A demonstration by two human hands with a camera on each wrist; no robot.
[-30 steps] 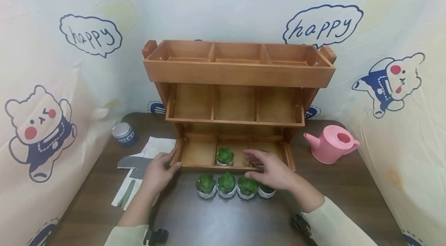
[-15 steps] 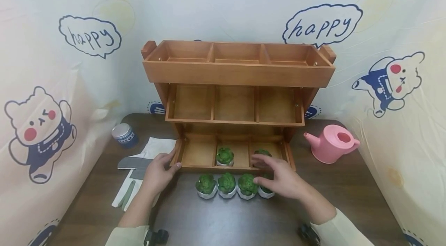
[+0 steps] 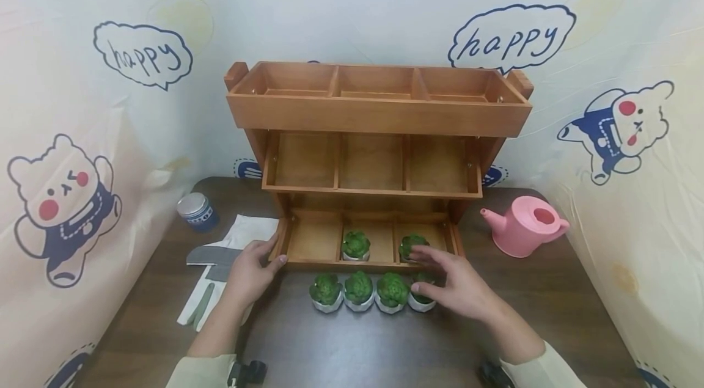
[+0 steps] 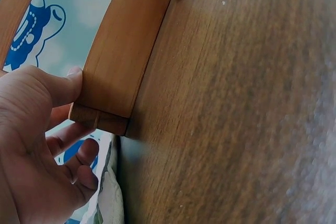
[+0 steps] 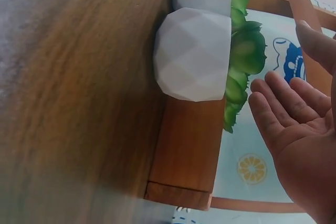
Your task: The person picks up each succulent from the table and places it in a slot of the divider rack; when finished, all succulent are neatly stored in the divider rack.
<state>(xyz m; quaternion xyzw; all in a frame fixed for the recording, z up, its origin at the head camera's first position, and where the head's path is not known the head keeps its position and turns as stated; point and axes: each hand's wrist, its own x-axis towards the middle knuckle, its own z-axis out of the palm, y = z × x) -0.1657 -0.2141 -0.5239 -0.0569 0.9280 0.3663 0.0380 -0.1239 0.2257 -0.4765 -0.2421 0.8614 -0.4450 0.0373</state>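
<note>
At the lower left corner of the wooden three-tier plant stand (image 3: 379,118), my left hand (image 3: 253,275) grips the bottom tray's edge; the left wrist view shows the thumb (image 4: 65,85) on its front board. My right hand (image 3: 462,287), fingers apart and holding nothing, hovers at the tray's right compartment. It partly covers a potted succulent (image 3: 409,245) there and the rightmost potted succulent (image 3: 422,302) in front. Another potted succulent (image 3: 356,245) sits in the middle compartment. Several white faceted pots (image 5: 194,56) with green succulents stand in a row before the tray.
A pink watering can (image 3: 525,228) stands right of the stand. To the left are a blue jar (image 3: 198,212) with a silver lid and white-and-grey gloves (image 3: 220,263) on the dark wooden table (image 3: 341,351). A printed cloth (image 3: 352,3) hangs behind and at both sides.
My right hand has drawn back to the right, uncovering the succulent in the tray's right compartment. The left hand keeps its place on the tray corner.
</note>
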